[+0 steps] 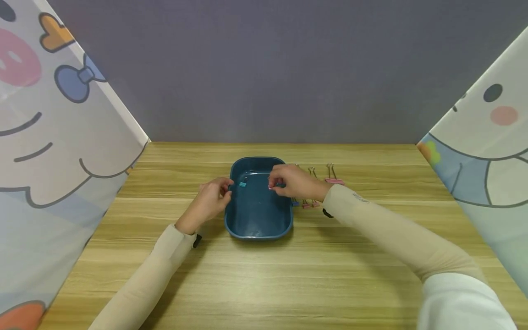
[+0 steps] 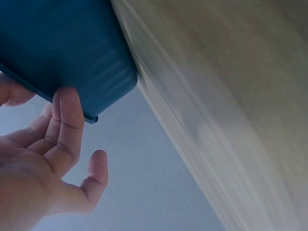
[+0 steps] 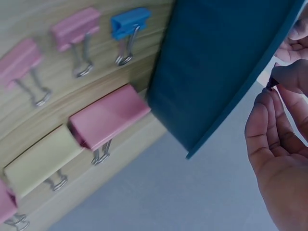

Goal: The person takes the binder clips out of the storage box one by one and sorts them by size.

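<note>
I see the blue tray (image 1: 257, 220) mid-surface (image 1: 264, 275), long axis running away from me. My left hand (image 1: 210, 201) curls its grip on the tray's left rim; my right hand (image 1: 293, 181) pinches a small pink clip (image 1: 271, 186) above the tray, handles hidden.

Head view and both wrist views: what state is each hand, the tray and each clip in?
Left hand: fingers on the tray's left rim.
Right hand: pinches a small pink binder clip over the tray.
Dark blue plastic tray: upright on the table, a teal binder clip inside.
Loose binder clips: flat on the table beside the tray.
</note>
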Tool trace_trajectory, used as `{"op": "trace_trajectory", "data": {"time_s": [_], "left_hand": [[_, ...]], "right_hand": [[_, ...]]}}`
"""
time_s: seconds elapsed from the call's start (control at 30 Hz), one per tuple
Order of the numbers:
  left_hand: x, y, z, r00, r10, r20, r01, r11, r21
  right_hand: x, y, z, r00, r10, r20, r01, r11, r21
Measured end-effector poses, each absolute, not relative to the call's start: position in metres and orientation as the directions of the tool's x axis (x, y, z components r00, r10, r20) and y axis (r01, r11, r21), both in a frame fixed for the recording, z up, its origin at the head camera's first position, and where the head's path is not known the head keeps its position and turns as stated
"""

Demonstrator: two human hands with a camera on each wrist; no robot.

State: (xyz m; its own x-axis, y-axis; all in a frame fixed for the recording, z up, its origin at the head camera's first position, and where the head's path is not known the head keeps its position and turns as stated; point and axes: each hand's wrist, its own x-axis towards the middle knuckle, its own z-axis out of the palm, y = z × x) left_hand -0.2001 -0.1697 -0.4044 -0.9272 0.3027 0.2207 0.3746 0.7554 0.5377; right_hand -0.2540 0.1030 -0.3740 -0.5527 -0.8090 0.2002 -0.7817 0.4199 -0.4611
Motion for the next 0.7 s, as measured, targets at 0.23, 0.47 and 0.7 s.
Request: {"op": "trace_trajectory", "data": {"time_s": [0.23,0.47,0.7], "left_hand": [[-0.200,-0.171,-0.404,-0.926,0.310,0.218,0.378,0.749,0.544],[-0.199,-0.172,-0.404,-0.920,0.318,0.231,0.393,0.744,0.540],[-0.198,-0.172,-0.403,-0.923,0.314,0.222,0.385,0.743,0.548]], "right_hand": [[-0.250,0.114,-0.372,-0.565,-0.792,0.232,-0.787,0.432,-0.441],[-0.244,0.123,-0.372,-0.567,-0.773,0.286,-0.792,0.416,-0.447],[-0.240,0.138,-0.375,-0.628,-0.732,0.264,-0.745,0.467,-0.477]]}}
